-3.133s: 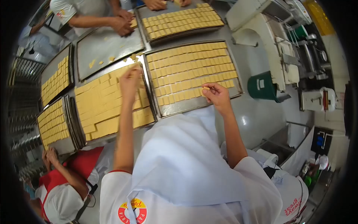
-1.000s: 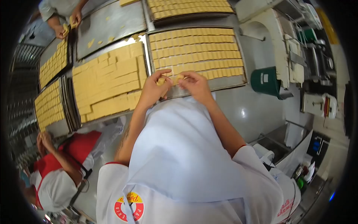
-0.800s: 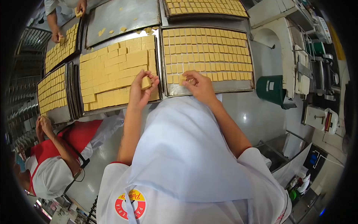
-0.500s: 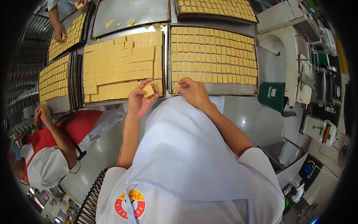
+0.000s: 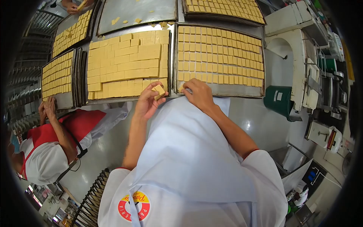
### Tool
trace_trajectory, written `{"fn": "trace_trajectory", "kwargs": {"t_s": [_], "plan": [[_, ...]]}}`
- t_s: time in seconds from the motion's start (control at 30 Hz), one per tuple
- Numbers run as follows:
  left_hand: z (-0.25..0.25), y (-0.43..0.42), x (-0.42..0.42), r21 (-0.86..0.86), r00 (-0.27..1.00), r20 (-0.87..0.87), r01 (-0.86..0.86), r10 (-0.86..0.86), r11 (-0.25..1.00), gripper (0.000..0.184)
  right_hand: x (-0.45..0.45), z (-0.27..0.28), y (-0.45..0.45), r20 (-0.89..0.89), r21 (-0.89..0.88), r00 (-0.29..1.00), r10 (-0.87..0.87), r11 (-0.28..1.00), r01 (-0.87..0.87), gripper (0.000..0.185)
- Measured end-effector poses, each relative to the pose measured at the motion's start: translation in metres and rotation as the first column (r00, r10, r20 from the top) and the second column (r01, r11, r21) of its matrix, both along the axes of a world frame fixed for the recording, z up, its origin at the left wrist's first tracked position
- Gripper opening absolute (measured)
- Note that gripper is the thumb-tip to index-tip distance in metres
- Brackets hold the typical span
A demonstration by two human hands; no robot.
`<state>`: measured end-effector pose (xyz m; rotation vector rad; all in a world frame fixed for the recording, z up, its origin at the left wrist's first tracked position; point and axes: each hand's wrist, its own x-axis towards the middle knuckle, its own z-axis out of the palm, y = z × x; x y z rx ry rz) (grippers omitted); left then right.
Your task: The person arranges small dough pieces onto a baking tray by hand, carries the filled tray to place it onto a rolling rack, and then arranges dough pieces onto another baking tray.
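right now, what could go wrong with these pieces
The left hand holds a yellow block up in its fingertips, so it could slip. The right hand pinches a small piece at the near left corner of the tray with spaced rows; it might catch the rim. The left hand could also nudge the closely packed slab beside it.

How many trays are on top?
6: far left tray, near left tray, far middle tray, near middle tray, far right tray, near right tray. Others may hide underneath.
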<state>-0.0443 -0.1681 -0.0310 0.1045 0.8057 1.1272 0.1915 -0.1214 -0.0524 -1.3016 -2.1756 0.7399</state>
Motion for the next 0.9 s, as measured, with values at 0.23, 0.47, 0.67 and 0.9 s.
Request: {"fn": "trace_trajectory", "kwargs": {"t_s": [0.23, 0.47, 0.67, 0.9], "plan": [[-0.001, 0.005, 0.017, -0.054, 0.969, -0.224, 0.09, -0.1, 0.994, 0.039, -0.001, 0.006, 0.002, -0.047, -0.04, 0.999, -0.026, 0.999, 0.024, 0.013], [0.022, 0.024, 0.054, 0.105, 0.811, -0.56, 0.272, -0.169, 0.957, 0.04, -0.002, 0.051, 0.009, -0.485, -0.652, 0.836, -0.257, 0.743, -0.15, 0.026], [0.032, 0.031, 0.054, 0.133, 0.8, -0.562, 0.338, -0.21, 0.932, 0.042, 0.014, 0.045, 0.013, -0.558, -0.753, 0.723, -0.408, 0.616, -0.233, 0.029], [0.052, 0.038, 0.063, 0.126, 0.716, -0.668, 0.375, -0.201, 0.918, 0.036, 0.017, 0.047, 0.009, -0.634, -0.695, 0.656, -0.41, 0.674, -0.251, 0.032]]}}
